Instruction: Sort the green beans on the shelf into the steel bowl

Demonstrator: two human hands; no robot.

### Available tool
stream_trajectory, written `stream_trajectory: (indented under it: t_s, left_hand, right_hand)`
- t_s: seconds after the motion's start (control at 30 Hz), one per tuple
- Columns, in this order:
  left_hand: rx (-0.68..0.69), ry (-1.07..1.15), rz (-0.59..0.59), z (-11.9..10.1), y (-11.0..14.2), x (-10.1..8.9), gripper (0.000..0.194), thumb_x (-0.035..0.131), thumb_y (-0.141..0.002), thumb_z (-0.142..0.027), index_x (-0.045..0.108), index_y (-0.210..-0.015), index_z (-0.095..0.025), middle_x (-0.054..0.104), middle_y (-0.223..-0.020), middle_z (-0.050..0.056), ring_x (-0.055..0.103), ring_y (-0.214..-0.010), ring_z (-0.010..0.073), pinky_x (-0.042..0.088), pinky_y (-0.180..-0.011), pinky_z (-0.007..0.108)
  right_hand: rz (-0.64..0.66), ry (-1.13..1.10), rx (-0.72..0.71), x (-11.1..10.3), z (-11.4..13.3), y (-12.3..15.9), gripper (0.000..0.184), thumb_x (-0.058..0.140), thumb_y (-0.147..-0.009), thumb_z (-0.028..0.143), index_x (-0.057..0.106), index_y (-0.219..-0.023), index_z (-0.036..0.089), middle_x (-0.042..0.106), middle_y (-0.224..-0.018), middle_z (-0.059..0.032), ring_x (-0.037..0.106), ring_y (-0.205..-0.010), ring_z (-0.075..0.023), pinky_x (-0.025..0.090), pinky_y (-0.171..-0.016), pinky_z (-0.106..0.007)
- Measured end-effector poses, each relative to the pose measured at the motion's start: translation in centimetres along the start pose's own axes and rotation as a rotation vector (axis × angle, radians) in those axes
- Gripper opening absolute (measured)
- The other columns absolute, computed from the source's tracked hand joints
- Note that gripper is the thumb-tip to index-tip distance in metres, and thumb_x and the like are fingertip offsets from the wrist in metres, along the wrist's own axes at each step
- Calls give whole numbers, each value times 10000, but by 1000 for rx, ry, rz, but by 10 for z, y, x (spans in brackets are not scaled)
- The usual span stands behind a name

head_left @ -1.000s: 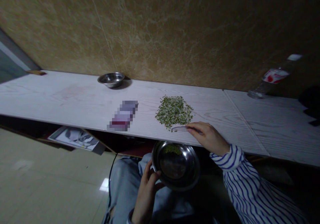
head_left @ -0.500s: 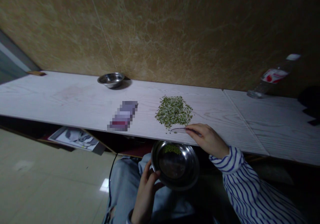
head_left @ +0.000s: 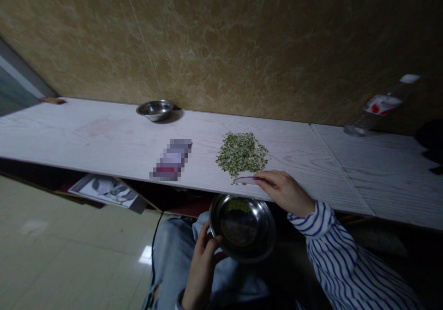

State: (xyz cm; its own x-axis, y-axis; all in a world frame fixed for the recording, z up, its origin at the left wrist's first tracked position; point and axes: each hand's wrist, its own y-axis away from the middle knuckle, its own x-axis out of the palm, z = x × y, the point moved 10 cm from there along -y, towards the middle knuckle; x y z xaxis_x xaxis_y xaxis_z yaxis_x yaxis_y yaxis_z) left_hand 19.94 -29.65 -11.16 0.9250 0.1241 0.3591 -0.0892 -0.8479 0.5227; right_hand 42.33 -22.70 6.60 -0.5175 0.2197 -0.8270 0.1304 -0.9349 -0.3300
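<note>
My left hand (head_left: pixel 205 257) grips the left rim of a shiny metal bowl (head_left: pixel 254 243). The bowl is tilted below the table's front edge, over my lap, with a small heap of green beans (head_left: pixel 237 206) at its far side. In my right hand (head_left: pixel 285 190) is a thin, flat, comb-like tool (head_left: pixel 244 180) with a dark upper edge, pinched between thumb and fingers. It lies low over the tabletop, at the near side of a spread of small green beans (head_left: pixel 241 153), likely mung beans. A few loose beans are by its lower edge.
On the white wood-grain table (head_left: pixel 104 148) a blurred-out flat object (head_left: pixel 171 160) lies left of the beans. Behind it stands a smaller metal bowl (head_left: pixel 155 110). A plastic bottle (head_left: pixel 382 104) stands at right by the wall. An open drawer (head_left: pixel 107 192) juts out below.
The comb-like tool has shifted slightly left and towards the table's front edge, and a few beans near it have moved nearer the edge. My left hand and the bowl stay nearly still.
</note>
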Motion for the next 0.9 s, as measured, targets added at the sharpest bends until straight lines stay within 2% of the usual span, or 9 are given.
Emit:
stream_trajectory:
  t_s: [0.23, 0.43, 0.63, 0.9]
  left_hand:
    - [-9, 2, -11, 2, 0, -1, 616, 703, -798, -356, 555, -1378, -212, 557, -1439, 134, 628, -1139, 300, 580, -741, 349]
    - [-10, 15, -9, -1, 2, 0, 587, 700, -794, -336, 563, -1351, -214, 591, -1391, 109, 639, -1102, 269, 571, -722, 321]
    - [25, 6, -9, -6, 1, 1, 552, 694, -781, -345, 572, -1304, -216, 647, -1270, 109, 659, -1023, 265, 569, -701, 337]
    - [21, -1, 24, -4, -3, 0, 522, 673, -801, -368, 576, -1297, -239, 657, -1231, 116, 648, -1036, 280, 576, -753, 377]
  right_hand:
    - [-50, 42, 11, -6, 2, 5, 188, 593, -933, 191, 742, -1048, 187, 789, -1002, -65, 732, -911, -217, 566, -838, -354]
    - [-70, 69, 0, -1, 10, 5, 173, 600, -934, 180, 730, -1044, 203, 788, -1011, -59, 734, -905, -208, 557, -829, -330]
    - [-55, 81, -19, 7, 24, 2, 150, 608, -935, 185, 729, -1016, 223, 787, -993, -44, 730, -894, -205, 548, -802, -329]
    - [4, 59, -87, 13, 41, 5, 153, 605, -937, 177, 730, -1022, 207, 789, -998, -44, 728, -905, -209, 537, -811, -357]
